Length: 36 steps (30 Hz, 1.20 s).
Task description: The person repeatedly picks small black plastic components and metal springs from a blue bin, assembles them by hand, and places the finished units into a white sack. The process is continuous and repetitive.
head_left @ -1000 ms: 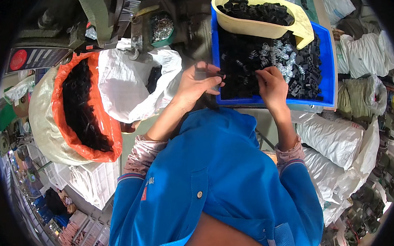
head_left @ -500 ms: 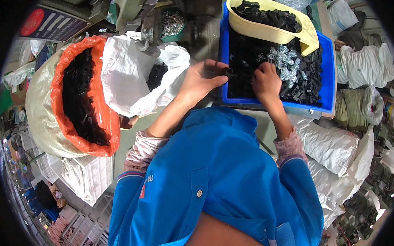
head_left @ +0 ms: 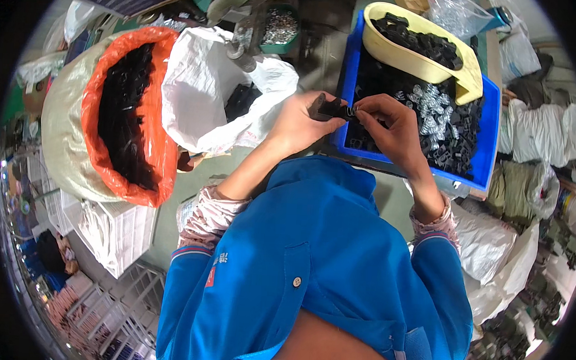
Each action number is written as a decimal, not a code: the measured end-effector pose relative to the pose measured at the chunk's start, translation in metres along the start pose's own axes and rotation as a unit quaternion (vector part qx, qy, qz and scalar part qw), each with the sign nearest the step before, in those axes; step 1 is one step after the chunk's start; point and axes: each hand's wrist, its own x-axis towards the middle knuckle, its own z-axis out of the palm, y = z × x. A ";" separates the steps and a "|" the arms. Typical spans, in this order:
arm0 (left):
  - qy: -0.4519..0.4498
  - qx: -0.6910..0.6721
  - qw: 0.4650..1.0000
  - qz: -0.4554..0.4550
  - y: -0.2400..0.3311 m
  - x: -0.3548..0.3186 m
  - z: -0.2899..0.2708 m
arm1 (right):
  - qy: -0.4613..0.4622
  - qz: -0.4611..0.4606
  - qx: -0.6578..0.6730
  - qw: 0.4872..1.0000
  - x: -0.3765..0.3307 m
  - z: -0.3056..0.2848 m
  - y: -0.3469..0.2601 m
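Now the black part sits just left of the tray, held up beside its left wall, with a small shiny piece at its right-hand end. That shiny piece looks like a spring, though the fingers hide much of it and I cannot tell whether it is seated in the part or only touching it.

The left hand has its grip closed on the black part, thumb on the near side and fingers on the far side. The right hand, over the tray's left side, has thumb and fingertips pressed together, pinching the shiny piece. Half a second ago this hand was down among the tray's contents, apart from the left; it has since come up to meet it — so both hands now work on one piece, and the two items are at the point of joining.

Inside the tray lie loose springs in a bright heap, with black pieces around them. A yellow scoop, itself full of black pieces, rests across the tray's far side. A clear bag is beyond the tray. Left of the tray come a green bowl of small metal bits, a white sack and — farthest out — an orange-lined sack of dark pieces.
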 end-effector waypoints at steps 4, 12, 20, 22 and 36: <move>0.046 0.056 0.997 0.035 -0.002 -0.006 -0.005 | -0.046 -0.177 -0.186 0.965 0.018 0.008 -0.016; 0.183 0.008 0.975 0.124 0.008 -0.023 -0.011 | -0.090 0.013 0.076 0.993 0.052 0.024 -0.016; 0.267 0.016 0.953 0.144 0.002 -0.025 -0.020 | -0.076 0.154 0.368 0.914 0.028 0.057 0.008; 0.231 0.178 0.920 0.263 0.007 -0.023 -0.037 | -0.073 0.164 0.393 0.902 0.034 0.051 0.012; 0.167 -0.025 0.986 0.018 -0.008 -0.019 -0.035 | -0.038 0.047 0.239 0.969 0.037 0.041 0.023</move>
